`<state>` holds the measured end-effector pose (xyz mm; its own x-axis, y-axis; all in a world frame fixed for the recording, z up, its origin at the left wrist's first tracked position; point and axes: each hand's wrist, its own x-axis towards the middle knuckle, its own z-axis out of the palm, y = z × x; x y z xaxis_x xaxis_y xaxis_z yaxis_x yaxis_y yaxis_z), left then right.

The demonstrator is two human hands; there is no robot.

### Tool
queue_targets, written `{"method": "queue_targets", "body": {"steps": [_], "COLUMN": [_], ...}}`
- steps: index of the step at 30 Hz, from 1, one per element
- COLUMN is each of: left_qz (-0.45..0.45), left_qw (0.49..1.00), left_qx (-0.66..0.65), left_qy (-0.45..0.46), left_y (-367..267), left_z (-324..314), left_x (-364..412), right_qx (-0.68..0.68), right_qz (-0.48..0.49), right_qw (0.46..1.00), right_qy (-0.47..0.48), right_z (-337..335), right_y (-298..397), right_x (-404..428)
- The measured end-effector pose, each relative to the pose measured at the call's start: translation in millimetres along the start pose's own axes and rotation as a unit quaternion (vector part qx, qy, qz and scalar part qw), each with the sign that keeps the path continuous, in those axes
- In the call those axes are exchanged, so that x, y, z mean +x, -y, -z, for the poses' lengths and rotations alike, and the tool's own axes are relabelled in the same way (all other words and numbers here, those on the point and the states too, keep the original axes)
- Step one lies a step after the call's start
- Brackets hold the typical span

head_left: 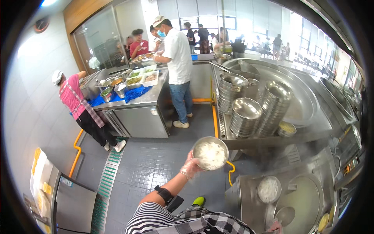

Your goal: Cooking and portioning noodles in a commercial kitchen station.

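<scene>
My left hand, in a clear plastic glove, grips the side of a round steel bowl above the floor. White noodles or similar white strands fill much of it. My right hand, only partly seen at the bottom edge, is closed at a steel ladle. That ladle lies over a large round pot of cloudy liquid. Beside the pot, a second steel bowl with white strands rests on the steel stove top.
Tall stacks of steel bowls stand on a counter ahead, before a wide metal basin. A worker in white and another in pink stand by a food counter. A drain grate crosses the tiled floor.
</scene>
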<state>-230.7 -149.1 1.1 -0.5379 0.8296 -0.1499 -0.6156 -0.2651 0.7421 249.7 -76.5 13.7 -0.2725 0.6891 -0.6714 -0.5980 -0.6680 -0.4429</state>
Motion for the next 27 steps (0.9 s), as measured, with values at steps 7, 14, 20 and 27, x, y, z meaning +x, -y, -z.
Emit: {"method": "queue_targets", "body": {"steps": [7,14,20,27], "left_qz": [-0.143,-0.162,-0.146,-0.188], "left_qw": [0.970,0.949,0.931,0.916], "left_qx": [-0.029,-0.016,-0.053,-0.082], "left_qy": [-0.196,-0.270,-0.331,-0.346], "left_y": [-71,-115,-136,-186], "left_z": [60,113,148,195], "left_x": [46,81,102,160], "right_qx": [-0.082,-0.118,-0.149,-0.170], "right_qz": [0.012,-0.028,-0.043,-0.039], "right_qw": [0.996,0.992,0.988,0.985], "right_qy": [-0.020,-0.017,0.000,-0.009], "right_z": [-76,-135,-161,-213], "right_y": [-25,-65,-83,-119], "right_x": [55,113,152,196]}}
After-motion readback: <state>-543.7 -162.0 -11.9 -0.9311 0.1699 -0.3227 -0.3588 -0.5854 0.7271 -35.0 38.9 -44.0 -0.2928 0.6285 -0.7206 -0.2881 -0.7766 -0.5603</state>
